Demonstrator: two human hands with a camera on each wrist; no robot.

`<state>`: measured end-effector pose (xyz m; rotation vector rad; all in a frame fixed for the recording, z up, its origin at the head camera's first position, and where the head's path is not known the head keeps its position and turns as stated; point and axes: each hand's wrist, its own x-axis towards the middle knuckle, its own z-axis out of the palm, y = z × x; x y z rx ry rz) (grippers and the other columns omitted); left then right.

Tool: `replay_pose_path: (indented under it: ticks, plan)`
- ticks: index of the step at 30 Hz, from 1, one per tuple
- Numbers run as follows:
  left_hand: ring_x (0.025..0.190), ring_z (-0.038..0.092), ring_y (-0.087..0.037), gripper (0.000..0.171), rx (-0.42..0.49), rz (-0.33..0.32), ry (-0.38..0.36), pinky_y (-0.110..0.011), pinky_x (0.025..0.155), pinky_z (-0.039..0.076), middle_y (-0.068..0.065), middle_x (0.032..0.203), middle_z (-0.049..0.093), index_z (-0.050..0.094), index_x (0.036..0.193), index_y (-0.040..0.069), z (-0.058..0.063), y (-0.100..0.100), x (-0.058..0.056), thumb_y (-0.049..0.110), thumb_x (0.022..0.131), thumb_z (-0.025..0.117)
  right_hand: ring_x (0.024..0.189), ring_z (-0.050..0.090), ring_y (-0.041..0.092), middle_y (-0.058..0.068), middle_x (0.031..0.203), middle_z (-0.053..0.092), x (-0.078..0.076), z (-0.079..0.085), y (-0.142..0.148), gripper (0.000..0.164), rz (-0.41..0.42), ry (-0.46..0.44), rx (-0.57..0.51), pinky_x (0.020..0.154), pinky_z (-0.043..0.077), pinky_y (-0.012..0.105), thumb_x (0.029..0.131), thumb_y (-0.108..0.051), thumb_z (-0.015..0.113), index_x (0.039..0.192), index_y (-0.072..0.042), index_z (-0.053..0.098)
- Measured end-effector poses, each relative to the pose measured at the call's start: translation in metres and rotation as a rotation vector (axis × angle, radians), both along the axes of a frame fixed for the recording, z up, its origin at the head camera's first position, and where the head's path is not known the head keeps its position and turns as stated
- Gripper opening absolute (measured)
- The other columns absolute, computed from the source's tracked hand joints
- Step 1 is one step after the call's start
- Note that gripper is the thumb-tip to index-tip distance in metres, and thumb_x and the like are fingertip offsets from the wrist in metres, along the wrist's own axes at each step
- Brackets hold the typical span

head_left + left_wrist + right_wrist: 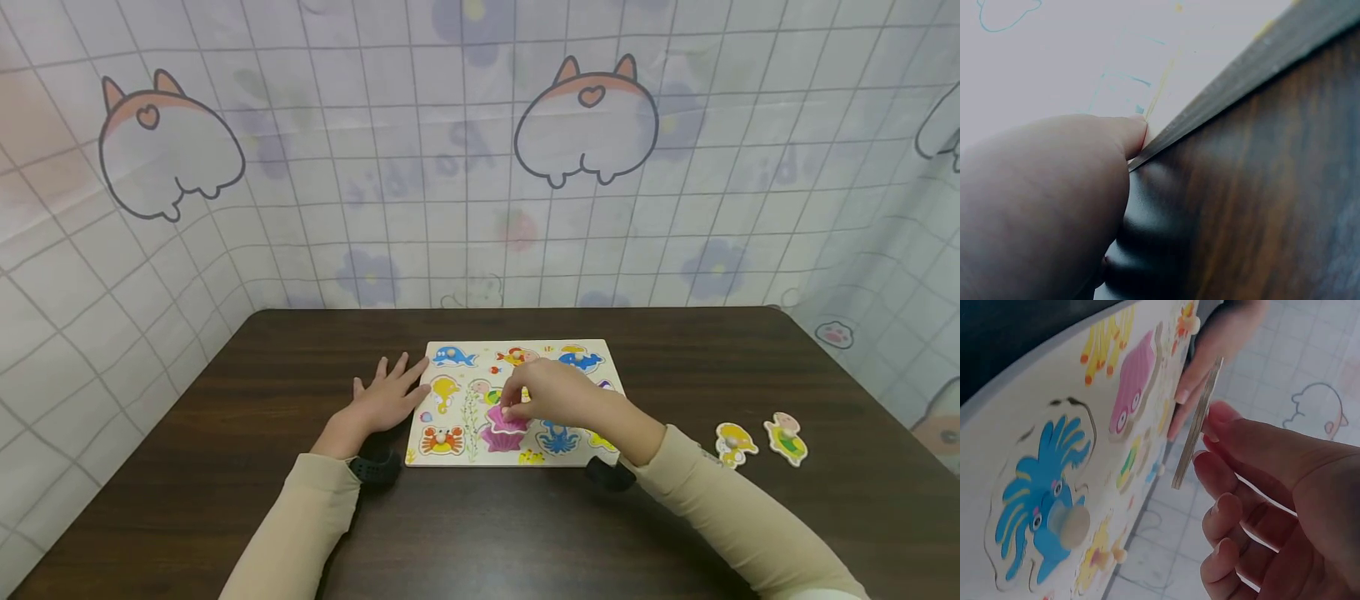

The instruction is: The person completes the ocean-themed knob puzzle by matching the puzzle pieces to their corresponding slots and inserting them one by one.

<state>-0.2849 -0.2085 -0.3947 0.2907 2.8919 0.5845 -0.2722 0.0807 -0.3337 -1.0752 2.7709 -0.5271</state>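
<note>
A wooden peg puzzle board [416,425] with sea animals lies on the table. Between thumb and fingertips, my right hand [553,390] pinches a pink shell puzzle piece [504,419] by its knob. Seen edge-on in the right wrist view, that puzzle piece [1197,428] is held above the board, apart from it. Below it in the head view is the pink printed shell space [501,442]. My left hand [382,402] has its fingers spread, fingertips at the board's left edge; in the left wrist view a finger [1132,132] touches that edge.
Two loose pieces, a yellow one [735,443] and a turtle [786,439], lie on the dark table [480,533] to the right. A blue octopus piece [1041,500] and a red crab piece [442,440] sit in the board. Behind the table hangs a patterned cloth [420,233].
</note>
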Motion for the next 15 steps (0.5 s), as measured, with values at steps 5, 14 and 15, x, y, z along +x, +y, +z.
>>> replay_pose_path:
  ticks: [5,14,15]
  plan:
    - [0.152,-0.004,-0.050,0.064,-0.006,-0.001,0.001,-0.080,0.109,-0.005,-0.021,0.170,0.006,0.020,0.166,0.018,0.000,0.000,0.000,0.043,0.111,0.039,0.073,0.056,0.010,-0.013,0.078,0.066,0.003,-0.003,-0.010,0.004,-0.007,-0.030,0.064,0.065,0.048,0.030,0.091,-0.020,0.081,0.087,-0.020,0.080]
    - [0.152,-0.003,-0.050,0.064,-0.022,0.000,0.004,-0.080,0.109,-0.004,-0.020,0.170,0.006,0.019,0.166,0.019,0.002,0.001,-0.001,0.044,0.111,0.039,0.071,0.056,0.011,-0.012,0.074,0.063,0.003,-0.010,-0.018,0.007,-0.034,-0.040,0.114,0.066,0.048,0.032,0.090,-0.023,0.082,0.084,-0.022,0.078]
    - [0.152,-0.003,-0.050,0.064,-0.021,0.000,0.003,-0.080,0.109,-0.004,-0.020,0.170,0.006,0.019,0.166,0.019,0.002,0.001,-0.001,0.044,0.111,0.039,0.072,0.056,0.011,-0.012,0.074,0.063,0.003,-0.010,-0.018,0.007,-0.036,-0.042,0.116,0.066,0.048,0.032,0.090,-0.023,0.082,0.085,-0.022,0.078]
